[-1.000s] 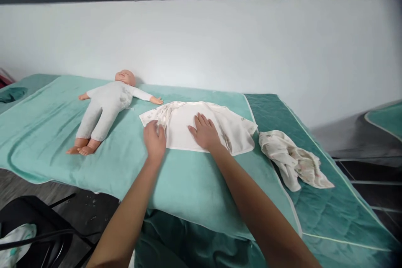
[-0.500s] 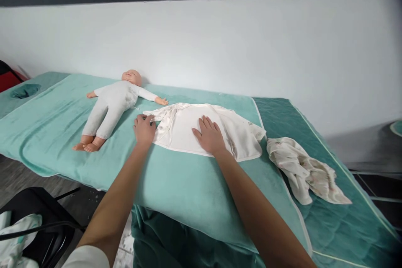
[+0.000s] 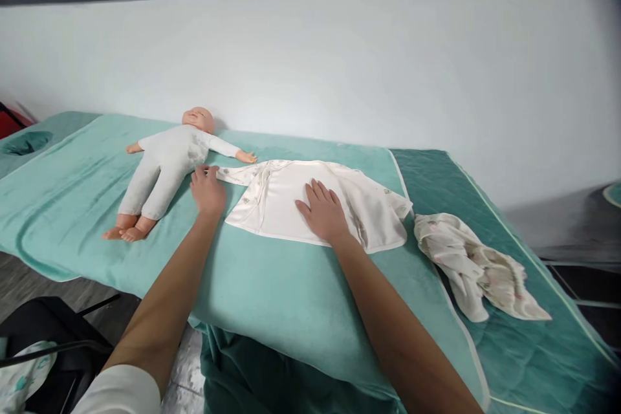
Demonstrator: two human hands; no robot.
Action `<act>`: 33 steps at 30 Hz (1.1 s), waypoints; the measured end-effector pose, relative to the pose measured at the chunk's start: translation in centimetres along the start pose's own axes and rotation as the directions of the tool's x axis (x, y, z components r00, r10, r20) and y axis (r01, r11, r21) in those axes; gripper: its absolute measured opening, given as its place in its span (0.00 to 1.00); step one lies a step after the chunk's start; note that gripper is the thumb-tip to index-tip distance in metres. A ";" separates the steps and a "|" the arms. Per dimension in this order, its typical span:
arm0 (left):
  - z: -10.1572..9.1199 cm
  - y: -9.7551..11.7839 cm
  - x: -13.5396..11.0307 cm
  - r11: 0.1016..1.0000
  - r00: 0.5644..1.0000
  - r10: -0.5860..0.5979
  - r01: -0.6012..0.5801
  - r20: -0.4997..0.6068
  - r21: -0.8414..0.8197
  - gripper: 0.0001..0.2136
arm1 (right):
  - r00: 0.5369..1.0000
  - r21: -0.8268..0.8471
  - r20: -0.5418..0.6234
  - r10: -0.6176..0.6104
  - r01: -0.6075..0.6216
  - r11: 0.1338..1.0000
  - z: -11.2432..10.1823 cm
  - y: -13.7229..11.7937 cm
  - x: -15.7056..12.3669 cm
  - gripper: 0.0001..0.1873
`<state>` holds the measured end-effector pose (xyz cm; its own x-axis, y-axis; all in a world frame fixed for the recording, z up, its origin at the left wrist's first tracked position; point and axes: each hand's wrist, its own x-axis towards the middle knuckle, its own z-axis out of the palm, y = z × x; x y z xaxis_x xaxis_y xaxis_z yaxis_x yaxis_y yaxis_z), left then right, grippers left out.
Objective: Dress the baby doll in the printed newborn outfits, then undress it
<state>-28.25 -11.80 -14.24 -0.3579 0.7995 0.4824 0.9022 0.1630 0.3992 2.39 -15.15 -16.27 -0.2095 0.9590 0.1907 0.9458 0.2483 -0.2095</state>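
A white baby shirt (image 3: 286, 200) with a small print lies spread on the green bed cover (image 3: 272, 278). My right hand (image 3: 324, 212) rests flat on its middle, fingers extended. At the shirt's left end, my left hand (image 3: 208, 189) is closed on the cuff of a sleeve, which stretches out to the left. Left of that hand, a baby doll (image 3: 172, 149) in a white bodysuit lies on its back, its near arm reaching toward the sleeve.
Crumpled printed baby clothing (image 3: 470, 265) lies on the darker quilted cover (image 3: 533, 343) at the right. Behind the bed stands a white wall (image 3: 310, 71). A black chair (image 3: 53, 323) holding printed cloth is at the lower left.
My left hand has moved left with the sleeve cuff, and the sleeve is now drawn out straighter. My right hand stays flat on the shirt. The view has shifted slightly.
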 end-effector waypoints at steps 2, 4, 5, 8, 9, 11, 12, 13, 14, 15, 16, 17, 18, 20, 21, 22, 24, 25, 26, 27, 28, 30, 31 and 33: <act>0.0 -0.3 0.3 0.984 0.988 -0.151 0.149 -0.015 -0.093 0.16 | 1.000 -0.001 0.002 0.000 0.000 1.000 0.0 0.0 0.0 0.34; 0.1 -0.6 0.7 0.945 0.970 -0.243 0.241 0.017 -0.223 0.16 | 1.000 -0.001 0.002 -0.003 0.003 1.000 0.0 0.1 0.0 0.34; 0.2 -0.8 0.9 0.924 0.968 -0.247 0.250 0.046 -0.289 0.17 | 1.000 0.001 0.003 -0.003 0.003 1.000 0.1 0.1 0.0 0.34; 0.5 -1.2 1.3 0.867 0.974 -0.204 0.229 0.103 -0.442 0.22 | 1.000 0.005 0.005 0.005 -0.005 1.000 0.1 0.1 0.0 0.34; 0.6 -1.3 1.4 0.850 0.974 -0.197 0.226 0.111 -0.475 0.24 | 1.000 0.005 0.005 0.006 -0.006 1.000 0.1 0.1 0.0 0.33; 0.8 -1.4 1.5 0.824 0.975 -0.184 0.222 0.125 -0.521 0.24 | 1.000 0.002 0.008 0.007 -0.007 1.000 0.0 0.0 0.0 0.33; 0.9 -1.5 1.6 0.815 0.978 -0.158 0.205 0.133 -0.542 0.23 | 1.000 0.000 0.011 0.008 -0.008 1.000 0.0 0.0 0.0 0.33; 1.0 -1.6 1.6 0.810 0.983 -0.126 0.181 0.136 -0.557 0.21 | 1.000 -0.002 0.011 0.007 -0.007 1.000 -0.1 0.0 0.0 0.33; 1.1 -1.7 1.6 0.810 0.987 -0.092 0.153 0.135 -0.567 0.19 | 1.000 -0.003 0.011 0.006 -0.006 1.000 -0.1 -0.1 0.0 0.33; 1.2 -1.8 1.6 0.806 0.990 -0.064 0.128 0.130 -0.578 0.18 | 1.000 -0.004 0.010 0.006 -0.006 1.000 -0.1 -0.1 0.0 0.33; 1.2 -1.9 1.6 0.802 0.992 -0.043 0.107 0.123 -0.587 0.18 | 1.000 -0.004 0.007 0.004 -0.004 1.000 -0.1 -0.1 0.0 0.33; 1.3 -2.0 1.6 0.798 0.993 -0.034 0.097 0.117 -0.594 0.19 | 1.000 -0.003 0.005 0.003 -0.003 1.000 -0.1 -0.1 0.0 0.33; 1.4 -2.2 1.6 0.797 0.994 -0.033 0.092 0.108 -0.597 0.20 | 1.000 -0.002 0.004 0.003 -0.003 1.000 -0.2 -0.2 0.0 0.33; 1.6 -2.4 1.6 0.795 0.997 -0.032 0.069 0.072 -0.602 0.22 | 1.000 0.003 0.006 0.006 -0.006 1.000 -0.2 -0.1 0.0 0.33; 1.7 -2.4 1.6 0.799 0.998 -0.032 0.052 0.045 -0.599 0.22 | 1.000 0.006 0.006 0.008 -0.008 1.000 -0.3 -0.1 0.0 0.33; 1.8 -2.4 1.6 0.811 1.000 -0.024 0.027 0.014 -0.585 0.22 | 1.000 0.009 0.006 0.009 -0.009 1.000 -0.3 -0.1 0.0 0.33; 1.8 -2.2 1.5 0.851 0.999 0.045 -0.055 -0.030 -0.522 0.21 | 1.000 0.014 0.008 0.007 -0.007 1.000 -0.4 -0.1 0.0 0.32; 1.8 -2.0 1.4 0.871 0.994 0.110 -0.107 -0.021 -0.480 0.20 | 1.000 0.015 0.010 0.007 -0.007 1.000 -0.4 -0.1 0.0 0.32; 1.8 -1.8 1.4 0.885 0.983 0.185 -0.163 0.008 -0.437 0.19 | 1.000 0.016 0.011 0.009 -0.009 1.000 -0.4 -0.2 0.0 0.32; 1.7 -1.5 1.3 0.892 0.966 0.253 -0.212 0.053 -0.400 0.18 | 1.000 0.016 0.011 0.014 -0.014 1.000 -0.4 -0.2 -0.1 0.32; 1.7 -1.2 1.2 0.897 0.949 0.298 -0.241 0.105 -0.371 0.17 | 1.000 0.015 0.009 0.020 -0.020 1.000 -0.4 -0.3 -0.1 0.32; 1.7 -0.8 1.0 0.920 0.933 0.309 -0.244 0.183 -0.307 0.16 | 0.999 0.025 0.008 0.032 -0.032 0.999 -0.3 -0.6 -0.2 0.31; 1.7 -0.6 0.9 0.934 0.935 0.291 -0.232 0.202 -0.271 0.15 | 1.000 0.047 0.014 0.028 -0.029 0.998 -0.4 -0.6 -0.2 0.31; 1.7 -0.4 0.9 0.958 0.944 0.246 -0.203 0.220 -0.200 0.16 | 1.000 0.167 0.016 0.023 -0.026 0.986 -0.8 -0.2 -0.3 0.29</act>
<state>-28.49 -10.15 -15.29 -0.0629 0.9221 0.3819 0.8894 -0.1219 0.4406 2.42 -15.58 -15.46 -0.1913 0.9666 0.1707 0.8963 0.2429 -0.3711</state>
